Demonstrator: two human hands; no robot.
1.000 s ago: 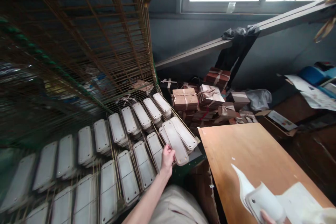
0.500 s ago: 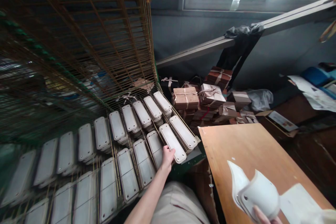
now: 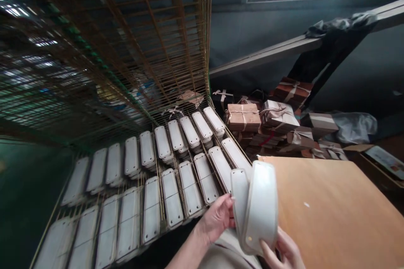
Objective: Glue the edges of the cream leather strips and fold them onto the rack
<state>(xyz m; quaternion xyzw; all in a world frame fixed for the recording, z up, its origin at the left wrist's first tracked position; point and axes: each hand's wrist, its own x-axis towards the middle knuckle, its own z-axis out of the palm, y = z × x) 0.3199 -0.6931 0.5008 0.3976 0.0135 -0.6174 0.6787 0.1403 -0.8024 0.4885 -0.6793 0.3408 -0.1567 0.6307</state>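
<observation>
Two white rounded panels with small corner holes are held up in front of me, above my lap. My right hand (image 3: 282, 249) grips the lower right edge of the larger, curved panel (image 3: 261, 206). Its thumb lies on the panel's face. The fingers of my left hand (image 3: 221, 216) are closed on the left edge of the smaller panel (image 3: 240, 197), which stands partly behind the larger one. Rows of similar white panels (image 3: 152, 210) lie in stacks on the wire rack (image 3: 142, 176) to the left, just beyond my left hand.
At the right stands a wooden board table (image 3: 334, 206) with a small white scrap on it. Tied bundles (image 3: 243, 115) are piled behind it. Open wire shelves (image 3: 151, 21) tilt up above the rack. A slanted beam (image 3: 268, 52) with dark cloth crosses the wall.
My left hand has come away from the rack toward my lap. My right hand has brought its panels from over the table to meet it. The view has turned left.
</observation>
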